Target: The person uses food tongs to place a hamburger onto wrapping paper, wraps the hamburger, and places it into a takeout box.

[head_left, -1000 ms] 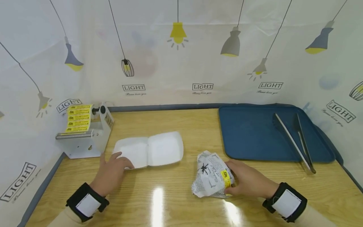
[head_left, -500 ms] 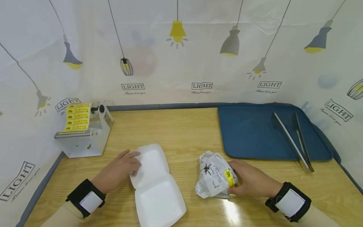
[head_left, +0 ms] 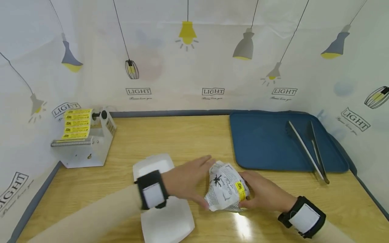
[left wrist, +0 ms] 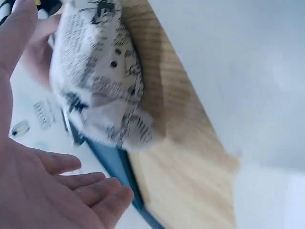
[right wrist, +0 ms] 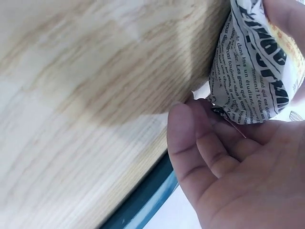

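Note:
A newsprint-wrapped package (head_left: 224, 189) with a yellow sticker lies on the table in the head view. My right hand (head_left: 263, 191) grips its right side, thumb in front and fingers behind; in the right wrist view, curled fingers (right wrist: 214, 148) are at the paper. From the left, my left hand (head_left: 188, 179) reaches up to the package with thumb and fingers spread. Those fingers (left wrist: 90, 191) are fairly straight beside the paper in the left wrist view. Under my left forearm is an opened white clamshell box (head_left: 167, 219), its middle hidden by the wrist.
A blue tray (head_left: 261, 145) at the back right bears metal tongs (head_left: 307, 152), whose end overhangs the front rim. At the back left stands a label dispenser (head_left: 88, 145) with a roll of yellow stickers (head_left: 77, 124). A printed white curtain (head_left: 170, 67) encloses the table.
The clamshell box was turned from lying sideways to lengthwise and drawn nearer. My left hand then let go of it and moved right to the package. My right hand keeps its grip.

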`<state>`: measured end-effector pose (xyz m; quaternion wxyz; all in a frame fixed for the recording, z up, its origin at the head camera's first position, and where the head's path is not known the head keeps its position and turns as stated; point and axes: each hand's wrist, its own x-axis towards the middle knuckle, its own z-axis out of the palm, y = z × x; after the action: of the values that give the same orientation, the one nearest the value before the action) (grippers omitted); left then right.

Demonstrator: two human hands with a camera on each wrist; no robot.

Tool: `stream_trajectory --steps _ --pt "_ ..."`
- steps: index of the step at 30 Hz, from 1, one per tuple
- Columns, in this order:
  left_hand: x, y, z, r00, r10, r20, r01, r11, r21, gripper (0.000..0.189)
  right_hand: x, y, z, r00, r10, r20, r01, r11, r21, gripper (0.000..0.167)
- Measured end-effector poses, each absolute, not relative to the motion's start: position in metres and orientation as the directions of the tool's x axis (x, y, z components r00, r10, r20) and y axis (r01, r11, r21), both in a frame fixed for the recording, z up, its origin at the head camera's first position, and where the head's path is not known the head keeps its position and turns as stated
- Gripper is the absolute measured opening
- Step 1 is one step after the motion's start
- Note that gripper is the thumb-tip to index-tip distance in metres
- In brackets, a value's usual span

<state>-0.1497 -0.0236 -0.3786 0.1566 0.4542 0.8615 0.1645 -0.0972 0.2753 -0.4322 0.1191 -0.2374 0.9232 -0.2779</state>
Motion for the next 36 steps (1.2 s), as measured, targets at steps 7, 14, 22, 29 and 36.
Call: stream_trajectory --steps 7,14,22,29,36 --pt "-0.148 0.013 -0.412 -0.554 0.8 -0.23 0.747 0.6 0.288 0.125 -0.09 0.258 -0.436 -0.871 -0.483 -0.086 -0.359 0.747 -0.56 0.094" --pt "-0.142 0.014 -0.425 -0.601 0.784 -0.157 0.76 0.621 0.191 0.098 -0.086 0.249 -0.431 -0.881 -0.472 -0.045 -0.406 0.801 -0.44 0.084" --pt "-0.143 0.018 -0.417 -0.632 0.769 -0.099 0.738 0.636 0.227 0.081 -0.092 0.25 -0.427 -0.895 -0.446 0.006 -0.415 0.827 -0.379 0.072" --pt "-0.134 -0.026 -0.342 -0.743 0.669 -0.013 0.632 0.707 0.318 0.097 -0.114 0.224 -0.363 -0.807 -0.548 0.222 -0.591 0.741 -0.32 0.072" --pt "-0.087 -0.096 -0.339 -0.869 0.494 -0.016 0.416 0.749 0.516 0.094 -0.12 0.157 -0.352 -0.676 -0.714 0.18 -0.719 0.586 -0.375 0.066"
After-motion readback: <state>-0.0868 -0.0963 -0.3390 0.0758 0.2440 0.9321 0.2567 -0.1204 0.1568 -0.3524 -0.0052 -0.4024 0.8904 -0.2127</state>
